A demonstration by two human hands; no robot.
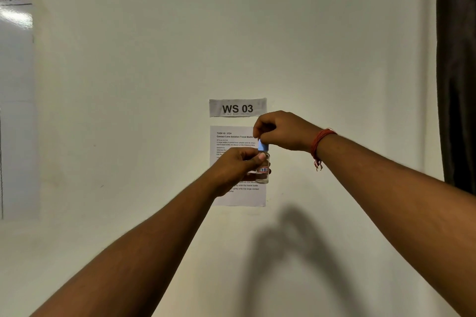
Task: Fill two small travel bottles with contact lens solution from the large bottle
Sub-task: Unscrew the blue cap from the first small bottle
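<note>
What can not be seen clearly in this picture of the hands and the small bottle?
- Head view: small bottle fill level, too small; left hand covers its side.
- Blue cap top, hidden by right hand.
- Task sheet text, partly covered, too small.
- Large bottle, second travel bottle: outside frame.

I see no table, only a pale wall [128, 110]; mid-frame, a "WS 03" sign [237, 107] sits above a task sheet [240, 199].

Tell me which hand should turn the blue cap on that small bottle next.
Right. The right hand already pinches the blue cap from above, while the left hand grips the small clear bottle at its body, steadying it upright.
</note>
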